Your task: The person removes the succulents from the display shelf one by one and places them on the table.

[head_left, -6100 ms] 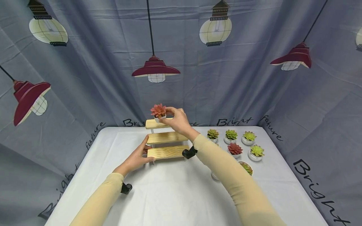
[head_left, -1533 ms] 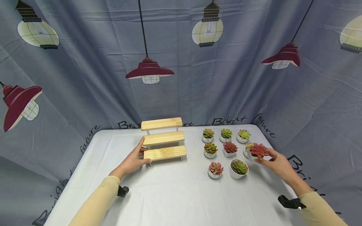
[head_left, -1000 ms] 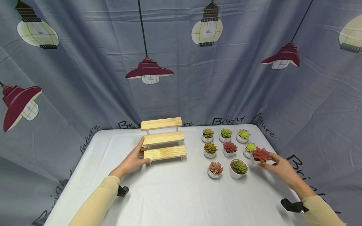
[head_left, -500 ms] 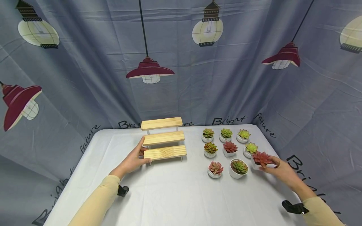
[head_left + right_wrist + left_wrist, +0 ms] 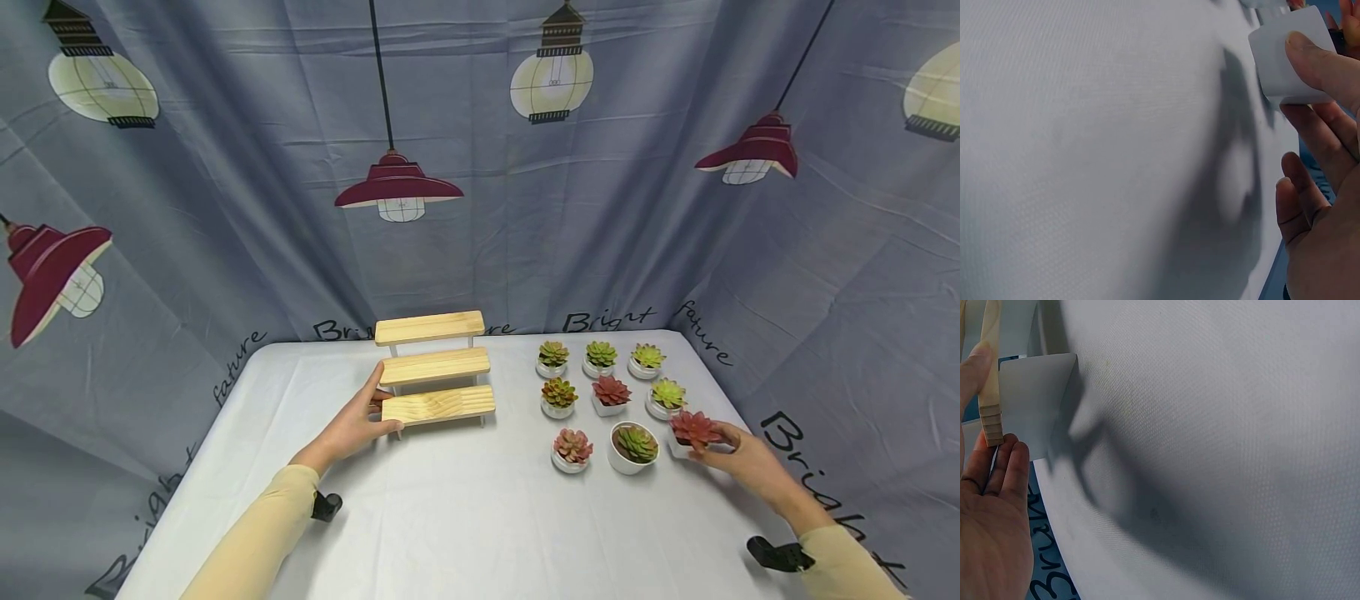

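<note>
At the left end of a three-tier wooden display stand (image 5: 438,406), my left hand (image 5: 351,427) grips the lowest plank. The left wrist view shows the thumb on the plank (image 5: 990,381) and fingers at its end, by a white side support (image 5: 1038,400). On the right of the table, my right hand (image 5: 746,462) pinches a red potted succulent (image 5: 693,427) by its white square pot (image 5: 1291,59). Its thumb lies on one pot face, and two other fingers are extended. The pot stands upright beside a lime-green succulent (image 5: 667,393). All three planks are bare.
Left of the held pot are a green succulent in a larger round pot (image 5: 633,447) and a pink one (image 5: 572,447). Behind stand another red succulent (image 5: 611,392), a brownish-green one (image 5: 558,393) and several green ones. A grey-blue curtain (image 5: 495,250) encloses the white table (image 5: 450,517).
The red succulent was above the stand's top plank in the oldest frame; my right hand has carried it to the table's right side, then lowered it slightly. The left hand keeps its grip.
</note>
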Available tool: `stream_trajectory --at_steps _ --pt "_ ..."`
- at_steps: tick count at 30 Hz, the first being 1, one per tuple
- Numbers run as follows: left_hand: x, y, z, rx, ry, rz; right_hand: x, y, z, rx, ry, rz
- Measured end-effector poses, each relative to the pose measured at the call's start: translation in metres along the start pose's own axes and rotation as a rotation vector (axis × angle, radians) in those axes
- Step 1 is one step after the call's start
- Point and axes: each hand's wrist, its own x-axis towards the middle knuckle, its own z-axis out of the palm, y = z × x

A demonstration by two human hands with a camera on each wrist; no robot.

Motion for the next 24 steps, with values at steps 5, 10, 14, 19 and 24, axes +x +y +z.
stream_trajectory --at_steps 5,10,14,19,24 --pt "0.001 0.000 0.000 0.000 0.000 0.001 0.000 0.003 0.001 -0.010 -0.003 0.022" --pt "0.000 0.000 0.000 0.004 0.001 0.001 0.001 0.007 0.001 -0.021 -0.005 0.034" --pt "0.000 0.001 0.000 -0.001 0.000 -0.005 0.004 0.012 0.002 -0.011 -0.012 0.045" --pt "0.000 0.001 0.000 0.000 -0.001 -0.008 0.005 0.015 0.002 -0.011 -0.024 0.070" --pt "0.000 0.000 0.001 0.008 0.001 -0.007 0.006 0.015 0.002 -0.020 -0.024 0.076"
